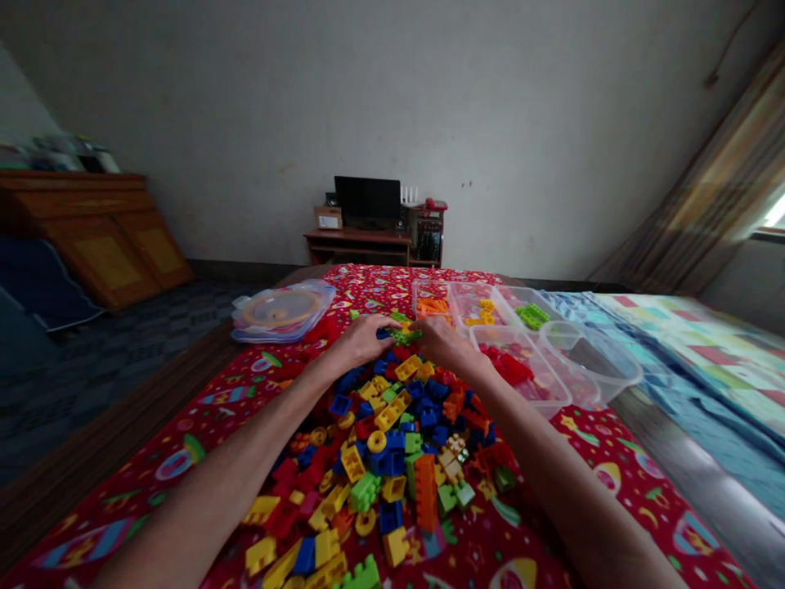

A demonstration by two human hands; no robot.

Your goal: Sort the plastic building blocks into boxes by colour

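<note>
Both hands meet at the far end of a loose heap of plastic toy bricks [392,419] in red, yellow, blue, green and orange. My left hand [366,337] is closed, with a small blue brick [383,333] by its fingertips. My right hand [440,340] faces it, fingers bent inward and closed. Green toy bricks [405,336] show between the two sets of fingertips, with a bit of yellow behind. Exactly which brick each hand grips is partly covered by the fingers.
Right of the heap, clear plastic containers [555,384] hold red, orange, yellow and green bricks by colour; a clear round-ended one [592,352] overlaps them. Stacked clear lids [282,311] lie at the left edge of the red patterned tablecloth [208,442]. A bed [705,352] adjoins on the right.
</note>
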